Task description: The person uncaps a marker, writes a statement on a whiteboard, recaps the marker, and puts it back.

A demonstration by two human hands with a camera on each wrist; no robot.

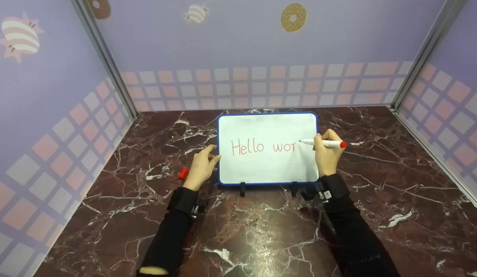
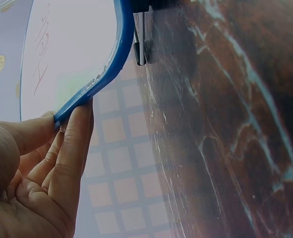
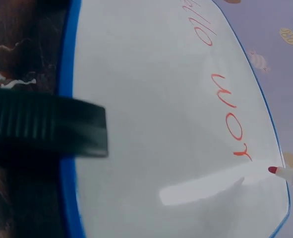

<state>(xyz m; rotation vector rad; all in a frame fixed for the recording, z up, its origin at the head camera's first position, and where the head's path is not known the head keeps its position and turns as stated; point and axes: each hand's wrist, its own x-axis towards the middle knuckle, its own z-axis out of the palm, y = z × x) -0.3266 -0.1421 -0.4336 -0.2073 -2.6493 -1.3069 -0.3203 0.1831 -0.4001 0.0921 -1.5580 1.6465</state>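
Black sleeves [image 1: 359,232] nearest, the marker [image 1: 331,143] points left, axis nearly crosswise

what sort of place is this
Likely a small booth or partitioned workstation, though its use is uncertain: pale purple printed wall panels stand on three sides, grey metal corner posts join them, and a dark red marble-patterned tabletop fills the space between.

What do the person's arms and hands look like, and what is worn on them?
Black sleeves cover both forearms. A black band goes round each wrist, with a small dark device attached. The left hand and right hand are bare, without gloves.
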